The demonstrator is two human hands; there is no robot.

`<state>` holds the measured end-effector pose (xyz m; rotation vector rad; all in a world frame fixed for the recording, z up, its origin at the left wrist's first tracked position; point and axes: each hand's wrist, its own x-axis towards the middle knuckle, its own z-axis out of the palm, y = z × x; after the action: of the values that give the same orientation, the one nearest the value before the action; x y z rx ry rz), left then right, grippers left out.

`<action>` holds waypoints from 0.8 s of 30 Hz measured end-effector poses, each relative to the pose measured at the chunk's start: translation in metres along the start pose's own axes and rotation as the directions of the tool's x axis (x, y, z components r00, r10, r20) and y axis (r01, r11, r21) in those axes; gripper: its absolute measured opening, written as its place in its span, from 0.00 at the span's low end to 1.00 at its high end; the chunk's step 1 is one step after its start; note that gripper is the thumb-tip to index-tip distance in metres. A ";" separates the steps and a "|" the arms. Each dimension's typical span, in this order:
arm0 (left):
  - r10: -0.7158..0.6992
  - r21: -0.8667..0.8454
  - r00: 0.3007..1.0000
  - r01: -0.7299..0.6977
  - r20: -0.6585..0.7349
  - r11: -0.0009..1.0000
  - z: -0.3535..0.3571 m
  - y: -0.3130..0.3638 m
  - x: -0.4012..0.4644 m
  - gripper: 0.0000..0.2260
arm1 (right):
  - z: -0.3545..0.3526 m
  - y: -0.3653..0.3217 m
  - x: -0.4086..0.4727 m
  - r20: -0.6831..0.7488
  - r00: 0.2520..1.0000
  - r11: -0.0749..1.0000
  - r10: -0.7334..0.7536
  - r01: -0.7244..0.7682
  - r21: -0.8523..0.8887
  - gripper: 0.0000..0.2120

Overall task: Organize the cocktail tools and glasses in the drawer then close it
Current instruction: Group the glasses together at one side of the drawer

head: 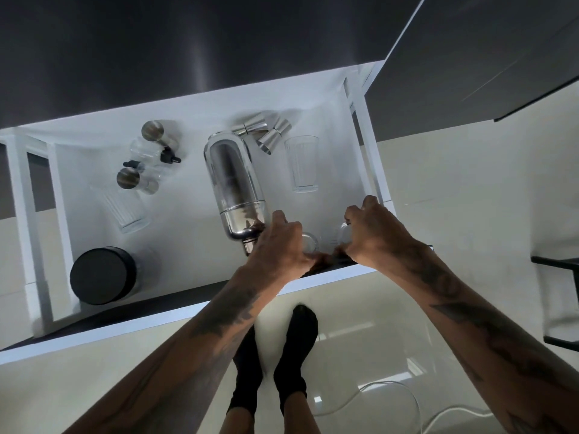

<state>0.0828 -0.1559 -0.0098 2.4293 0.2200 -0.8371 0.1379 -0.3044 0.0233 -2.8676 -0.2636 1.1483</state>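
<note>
Both hands are working the drawer's (175, 314) near right corner, left hand (279, 245) and right hand (372, 233) each curling fingers around a small glass, shaker (235, 186) lying lengthwise just beyond the left.

Both forearms are bare, with no sleeves, and carry dark tattoos running from near the wrists back toward the elbows. The left hand (279, 245) and right hand (374, 233) wear no gloves. Both feet wear black socks (296, 349).

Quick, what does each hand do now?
Left hand: closed around a small clear glass.
Right hand: closed around another clear glass.
</note>
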 end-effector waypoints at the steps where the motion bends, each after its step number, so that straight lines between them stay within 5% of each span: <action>1: 0.011 -0.016 1.000 -0.011 0.000 1.000 -0.004 -0.005 0.000 0.30 | -0.004 0.000 0.001 0.009 1.000 1.000 0.003 -0.003 0.014 0.29; 4: 0.025 -0.042 0.960 -0.039 -0.280 0.998 -0.014 -0.025 0.003 0.26 | -0.016 -0.003 0.010 -0.130 0.991 0.996 -0.001 0.013 0.092 0.28; 6: 0.047 0.103 0.903 -0.003 -0.427 0.995 -0.016 -0.039 0.006 0.19 | -0.019 -0.010 0.026 -0.236 0.972 0.986 0.017 0.022 0.163 0.26; 9: 0.170 0.433 0.916 0.005 -0.363 0.901 -0.013 -0.056 0.008 0.19 | -0.012 -0.024 0.057 -0.220 0.970 0.961 0.102 -0.039 0.273 0.29; 11: 0.203 0.500 0.918 -0.007 -0.340 0.866 -0.014 -0.068 0.005 0.19 | -0.003 -0.030 0.078 -0.147 0.976 0.928 0.161 -0.099 0.360 0.34; 16: 0.165 0.495 0.896 0.068 -0.412 0.866 -0.013 -0.094 -0.015 0.18 | 0.019 -0.041 0.110 -0.058 0.957 0.840 0.286 -0.221 0.496 0.43; 20: 0.100 0.417 0.874 0.124 -0.476 0.900 -0.019 -0.094 -0.020 0.16 | 0.026 -0.048 0.115 -0.146 0.960 0.864 0.240 -0.143 0.482 0.36; 24: 0.278 0.371 0.840 -0.099 -0.467 0.923 -0.013 -0.070 -0.011 0.16 | 0.016 -0.034 0.099 -0.156 0.968 0.856 0.197 -0.092 0.509 0.29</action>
<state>0.0588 -0.0901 -0.0258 2.8998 0.0240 -0.1188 0.1929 -0.2539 -0.0523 -2.5314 0.2355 0.7785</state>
